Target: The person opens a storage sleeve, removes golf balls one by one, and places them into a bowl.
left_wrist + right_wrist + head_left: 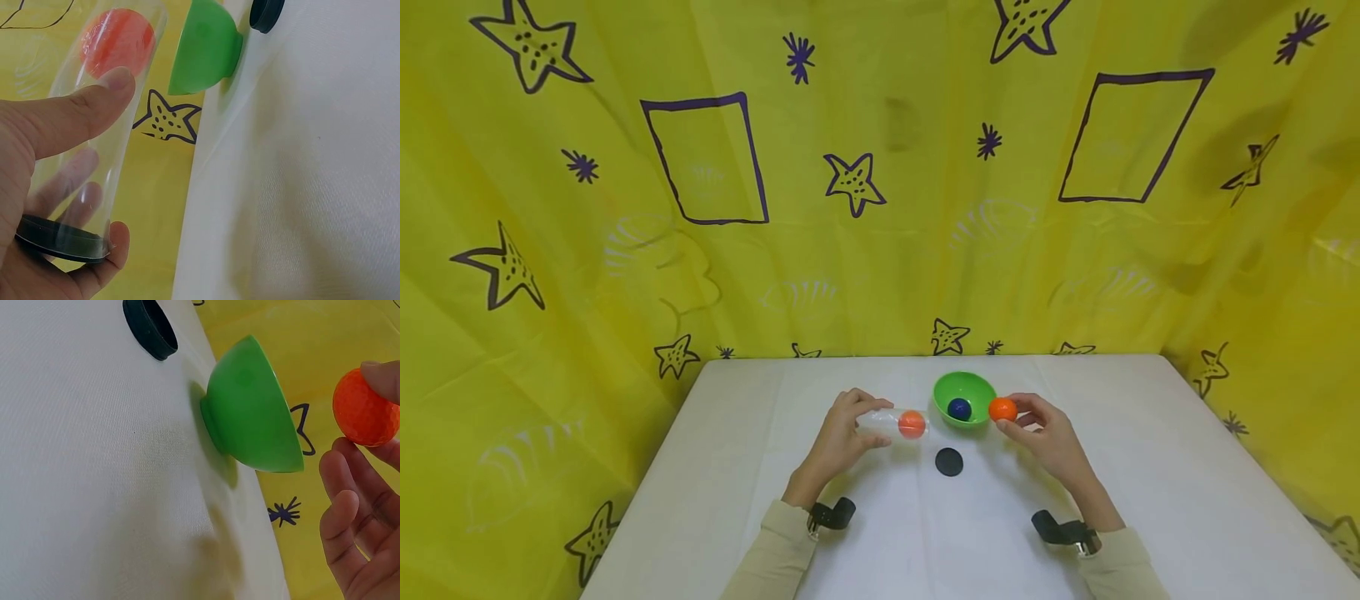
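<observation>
My left hand [842, 429] grips a clear plastic tube [94, 125] lying roughly level above the table. Inside the tube, toward its right end, sits an orange ball [912, 425]. A black cap [62, 239] covers the end near my palm. Between thumb and fingertips, my right hand [1047, 433] pinches another orange ball [1003, 409], dimpled in the right wrist view, just beside the rim of a green bowl [951, 383]. A dark blue ball [959, 408] rests in the bowl. On the table in front of the bowl lies a loose black cap [949, 462].
The white table [925, 533] extends around both hands. Yellow curtains [880, 267] with drawn stars hang behind it and along both sides. Each wrist wears a black camera mount, one on the left wrist [832, 513] and one on the right wrist [1063, 530].
</observation>
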{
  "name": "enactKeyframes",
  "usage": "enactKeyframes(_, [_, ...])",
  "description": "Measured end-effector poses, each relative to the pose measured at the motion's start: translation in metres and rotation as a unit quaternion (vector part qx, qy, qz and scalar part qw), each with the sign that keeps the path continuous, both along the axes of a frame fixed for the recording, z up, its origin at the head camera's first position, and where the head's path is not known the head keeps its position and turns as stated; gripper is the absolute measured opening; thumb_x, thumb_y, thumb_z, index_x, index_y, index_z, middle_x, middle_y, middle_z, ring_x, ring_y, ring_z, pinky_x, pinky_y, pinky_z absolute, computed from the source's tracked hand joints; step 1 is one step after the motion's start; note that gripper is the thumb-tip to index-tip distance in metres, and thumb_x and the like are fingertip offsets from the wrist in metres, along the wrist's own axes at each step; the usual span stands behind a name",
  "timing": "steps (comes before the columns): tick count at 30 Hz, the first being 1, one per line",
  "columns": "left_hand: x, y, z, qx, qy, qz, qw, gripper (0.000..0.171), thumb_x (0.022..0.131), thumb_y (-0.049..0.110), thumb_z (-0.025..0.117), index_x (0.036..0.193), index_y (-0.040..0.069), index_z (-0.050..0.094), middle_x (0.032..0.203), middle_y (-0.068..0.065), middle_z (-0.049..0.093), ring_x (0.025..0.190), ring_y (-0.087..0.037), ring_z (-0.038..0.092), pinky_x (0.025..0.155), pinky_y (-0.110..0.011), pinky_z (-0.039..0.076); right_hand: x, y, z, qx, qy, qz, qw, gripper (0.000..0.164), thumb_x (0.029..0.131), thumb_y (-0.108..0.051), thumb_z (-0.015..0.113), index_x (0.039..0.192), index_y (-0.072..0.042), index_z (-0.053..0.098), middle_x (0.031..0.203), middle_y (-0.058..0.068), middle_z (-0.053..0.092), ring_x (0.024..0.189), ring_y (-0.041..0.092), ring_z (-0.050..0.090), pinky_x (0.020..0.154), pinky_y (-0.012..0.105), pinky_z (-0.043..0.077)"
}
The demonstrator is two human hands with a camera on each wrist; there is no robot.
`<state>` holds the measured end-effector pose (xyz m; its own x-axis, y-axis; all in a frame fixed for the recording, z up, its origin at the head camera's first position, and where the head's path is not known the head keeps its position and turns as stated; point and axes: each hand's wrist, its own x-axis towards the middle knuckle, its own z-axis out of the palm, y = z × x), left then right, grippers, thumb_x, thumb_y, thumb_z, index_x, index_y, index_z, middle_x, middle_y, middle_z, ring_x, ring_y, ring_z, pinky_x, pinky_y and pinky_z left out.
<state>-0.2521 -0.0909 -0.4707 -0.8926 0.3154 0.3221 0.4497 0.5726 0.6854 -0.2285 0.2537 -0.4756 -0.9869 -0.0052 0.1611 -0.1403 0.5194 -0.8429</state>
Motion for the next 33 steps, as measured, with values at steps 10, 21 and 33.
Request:
enactKeyframes(10, [-0.002, 0.003, 0.004, -0.001, -0.012, 0.002, 0.9999, 0.047, 0.077, 0.015, 0.089, 0.122, 0.019, 0.075, 0.117, -0.004, 0.063, 0.110, -0.020, 0.051, 0.085, -0.031, 0.044, -0.003, 0.000, 0.002, 0.006, 0.016, -0.023, 1.000, 0.051, 0.093, -0.036, 0.076, 0.133, -0.008, 0.062, 0.126, 0.014, 0.066, 0.110, 0.026, 0.059, 0.081, 0.018, 0.050])
enactKeyframes(21, [-0.001, 0.000, 0.002, -0.005, -0.009, 0.007, 0.9999, 0.047, 0.077, 0.017, 0.089, 0.122, 0.019, 0.075, 0.118, -0.003, 0.063, 0.111, -0.020, 0.052, 0.084, -0.031, 0.043, -0.029, -0.002, 0.004, 0.008, -0.010, -0.021, 1.000, 0.058, 0.095, -0.042, 0.071, 0.139, -0.006, 0.057, 0.140, 0.017, 0.058, 0.127, 0.034, 0.052, 0.101, 0.038, 0.047])
enactKeyframes(33, [0.000, -0.001, 0.003, -0.004, -0.002, 0.006, 1.0000, 0.048, 0.077, 0.016, 0.090, 0.122, 0.019, 0.075, 0.117, -0.003, 0.063, 0.110, -0.019, 0.052, 0.084, -0.030, 0.044, -0.048, -0.009, 0.006, -0.016, -0.021, -0.005, 1.000, 0.058, 0.095, -0.038, 0.074, 0.139, -0.004, 0.057, 0.144, 0.021, 0.053, 0.131, 0.039, 0.047, 0.108, 0.054, 0.042])
